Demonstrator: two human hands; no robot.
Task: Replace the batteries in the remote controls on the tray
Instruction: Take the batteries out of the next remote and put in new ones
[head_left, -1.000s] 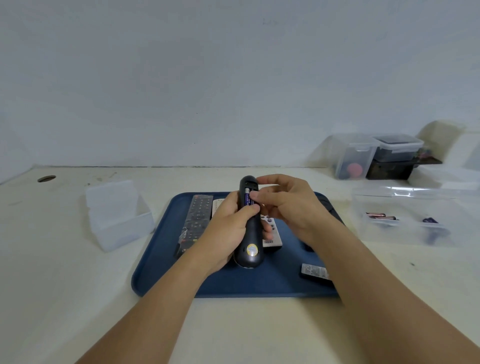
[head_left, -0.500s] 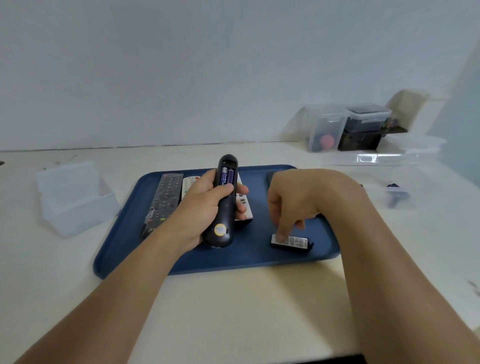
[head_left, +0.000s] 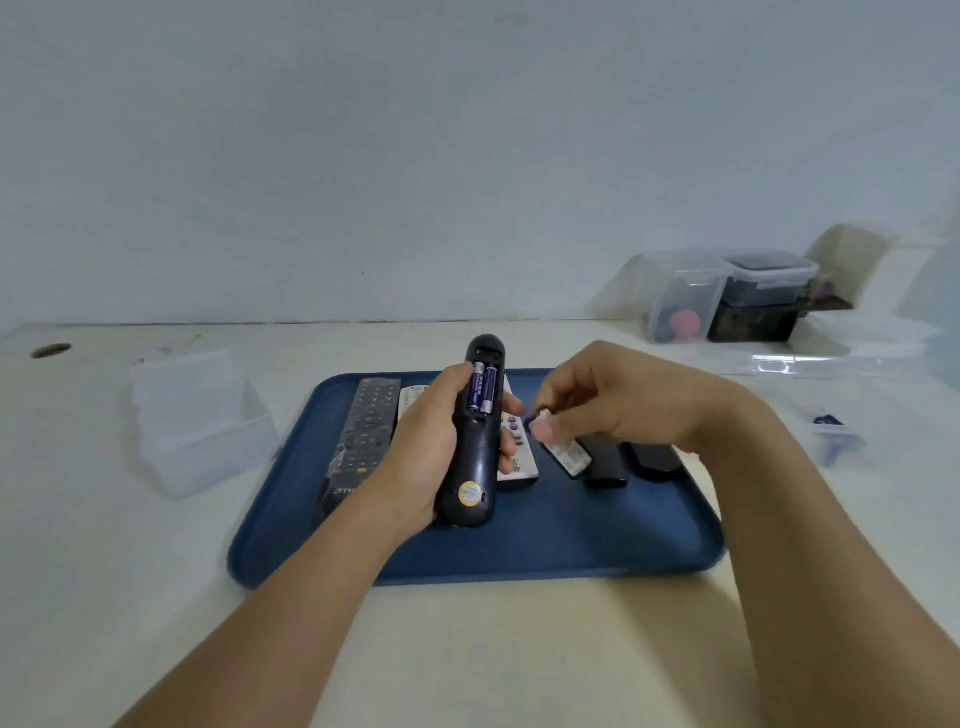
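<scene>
My left hand (head_left: 426, 447) grips a black remote (head_left: 475, 457) back side up over the blue tray (head_left: 545, 551). Its battery bay is uncovered and two purple batteries (head_left: 482, 395) sit inside. My right hand (head_left: 618, 400) pinches the black battery cover (head_left: 566, 453) with a white label, just right of the remote and above the tray. On the tray lie a long black remote (head_left: 363, 441), a white remote (head_left: 514, 462) partly behind my left hand, and two dark remotes (head_left: 605, 462) under my right hand.
A clear plastic box (head_left: 197, 421) stands left of the tray. At the right lies a clear bin with a battery (head_left: 831, 421) in it. Lidded containers (head_left: 727, 296) stand at the back right by the wall. The table's front strip lies under my forearms.
My right hand left the remote's battery bay, reached down to the tray, picked up the labelled battery cover and lifted it toward the remote. My left hand kept holding the remote.
</scene>
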